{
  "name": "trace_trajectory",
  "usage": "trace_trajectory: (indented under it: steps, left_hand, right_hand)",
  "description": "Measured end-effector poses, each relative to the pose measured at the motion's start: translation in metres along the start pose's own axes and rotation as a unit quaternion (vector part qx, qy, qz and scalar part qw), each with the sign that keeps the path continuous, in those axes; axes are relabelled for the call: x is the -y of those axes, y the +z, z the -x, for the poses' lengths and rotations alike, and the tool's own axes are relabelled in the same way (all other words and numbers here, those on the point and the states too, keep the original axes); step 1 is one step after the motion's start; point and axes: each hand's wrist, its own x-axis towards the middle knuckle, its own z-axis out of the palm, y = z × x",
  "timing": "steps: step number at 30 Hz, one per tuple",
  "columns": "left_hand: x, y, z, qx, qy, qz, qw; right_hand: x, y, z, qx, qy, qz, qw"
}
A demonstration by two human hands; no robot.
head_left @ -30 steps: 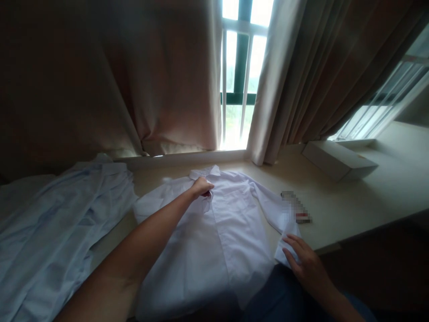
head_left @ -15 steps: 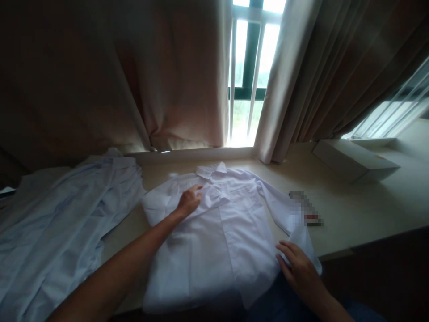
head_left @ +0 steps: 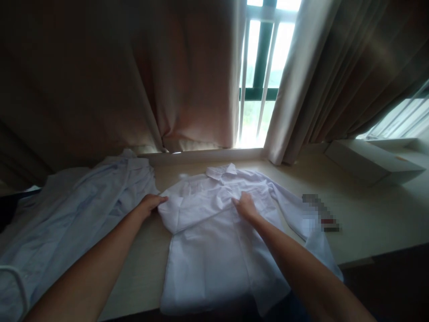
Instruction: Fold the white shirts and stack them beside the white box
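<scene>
Dim room, backlit window (head_left: 264,76) glare, edge distortion

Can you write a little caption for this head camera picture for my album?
Left hand at the white shirt's folded shoulder, right hand flat on its chest.

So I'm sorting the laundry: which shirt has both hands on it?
The white shirt spread flat mid-table: left hand at its shoulder, right hand on its chest. The pale blue shirt lies untouched, left.
</scene>
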Motion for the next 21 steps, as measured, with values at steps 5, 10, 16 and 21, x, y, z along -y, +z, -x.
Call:
trace_trajectory:
  steps: [5, 10, 16, 21]
  left_hand:
    - [-0.002, 0.006, -0.013, 0.046, -0.008, 0.064, 0.997]
    - [-0.007, 0.018, -0.006, 0.033, 0.054, 0.100, 0.993]
    - [-0.025, 0.043, 0.022, 0.001, 0.154, 0.089, 0.984]
    - [-0.027, 0.089, 0.049, 0.077, 0.282, -0.190, 0.937]
  right_hand:
    - [0.016, 0.004, -0.034, 0.022, 0.128, -0.095, 0.987]
    - [0.019, -0.027, -0.047, -0.014, 0.131, -0.224, 0.966]
    - [-0.018, -0.106, -0.056, -0.120, 0.144, -0.311, 0.932]
    - [-0.047, -0.141, -0.050, -0.117, 0.144, -0.321, 0.929]
